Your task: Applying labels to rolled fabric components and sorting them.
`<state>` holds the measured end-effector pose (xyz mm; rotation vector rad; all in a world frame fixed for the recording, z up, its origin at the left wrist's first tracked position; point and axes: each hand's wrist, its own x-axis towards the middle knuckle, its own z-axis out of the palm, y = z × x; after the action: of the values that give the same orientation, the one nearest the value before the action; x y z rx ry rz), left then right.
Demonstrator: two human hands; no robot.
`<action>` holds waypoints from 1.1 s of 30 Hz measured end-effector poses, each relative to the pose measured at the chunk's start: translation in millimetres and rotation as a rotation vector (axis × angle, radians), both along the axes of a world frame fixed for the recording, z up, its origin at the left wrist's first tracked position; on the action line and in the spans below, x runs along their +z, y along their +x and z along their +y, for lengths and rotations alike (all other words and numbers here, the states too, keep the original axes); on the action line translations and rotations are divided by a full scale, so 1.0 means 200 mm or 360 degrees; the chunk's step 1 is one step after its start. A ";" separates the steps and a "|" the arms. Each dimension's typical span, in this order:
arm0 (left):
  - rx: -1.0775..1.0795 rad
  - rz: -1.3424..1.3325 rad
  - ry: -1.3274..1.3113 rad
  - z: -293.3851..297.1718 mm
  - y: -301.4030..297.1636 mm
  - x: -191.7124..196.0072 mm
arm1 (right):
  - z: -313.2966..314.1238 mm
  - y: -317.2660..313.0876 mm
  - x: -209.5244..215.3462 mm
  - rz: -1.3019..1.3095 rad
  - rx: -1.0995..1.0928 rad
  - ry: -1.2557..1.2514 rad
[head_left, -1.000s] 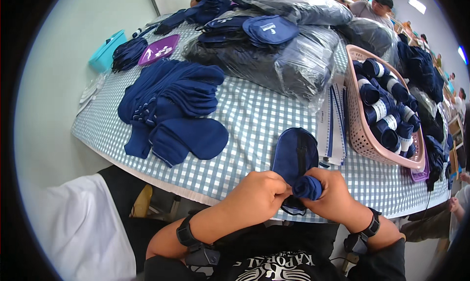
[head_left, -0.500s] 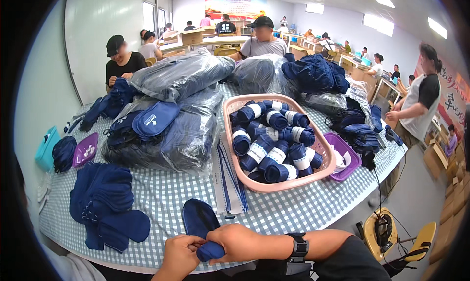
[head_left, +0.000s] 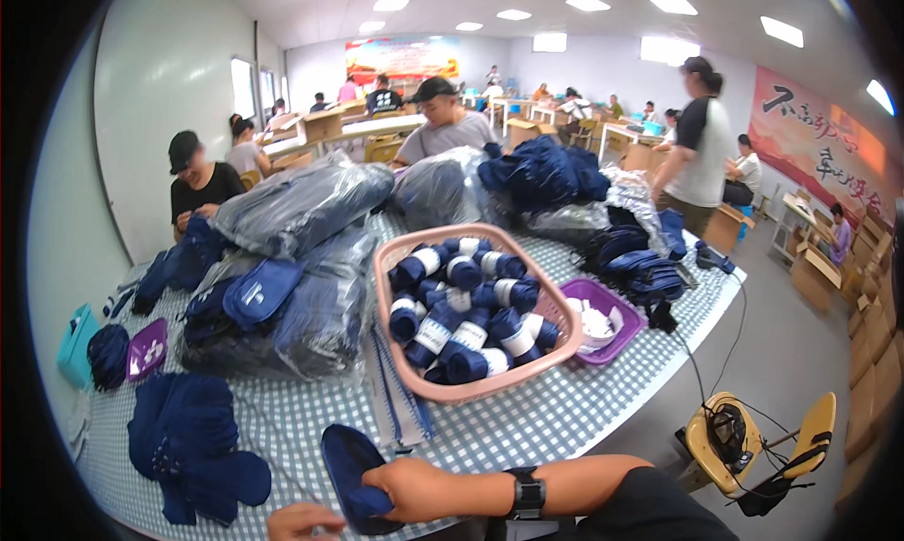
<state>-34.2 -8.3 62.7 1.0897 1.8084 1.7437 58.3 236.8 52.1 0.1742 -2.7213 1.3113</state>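
At the table's near edge a navy cloth slipper (head_left: 341, 454) lies with its sole opening up. My right hand (head_left: 416, 492) is closed on the toe end of a navy cloth slipper, and a folded bit of it shows by the thumb. Whether this is the same slipper or a second one, I cannot tell. My left hand (head_left: 306, 521) is just left of it, fingers stretched out and apart from the cloth, partly cut off by the lower edge. A pile of flat navy slippers (head_left: 193, 437) lies further left.
A pink basket (head_left: 556, 339) of rolled navy slippers with white paper bands stands mid-table. Beside it are paper band strips (head_left: 400, 404) and a purple tray (head_left: 617, 348). Plastic-wrapped bundles (head_left: 311, 324) rise behind. People sit across the table; a yellow chair (head_left: 730, 447) stands right.
My left hand has let go of the cloth and moved down and left. My right hand still grips it. The view has turned right, and the standing person has turned.
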 end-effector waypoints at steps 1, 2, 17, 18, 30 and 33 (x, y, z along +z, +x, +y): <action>-0.0128 -0.0181 0.0410 -0.03 -0.03 0.01 | 0.00 -0.01 -0.01 -0.0005 0.0004 -0.0037; -0.0163 -0.0317 0.0546 -0.08 -0.04 0.03 | 0.00 -0.01 -0.01 -0.0010 0.0028 0.0000; -0.0578 -0.0764 0.1343 -0.32 -0.12 0.00 | -0.03 -0.03 -0.09 0.0183 -0.0154 0.0273; -0.0572 -0.0757 0.1330 -0.32 -0.12 -0.01 | -0.03 -0.03 -0.09 0.0216 -0.0163 0.0271; 0.0285 0.1400 0.0057 0.02 0.01 -0.21 | -0.04 -0.06 -0.15 0.0253 -0.0172 0.0343; 0.0393 0.1444 0.0035 0.10 0.10 -0.16 | -0.04 -0.06 -0.15 0.0281 -0.0175 0.0284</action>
<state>-14.9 11.7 30.4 1.9463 2.5130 1.4862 46.2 228.2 22.2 0.1457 -2.6528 0.9755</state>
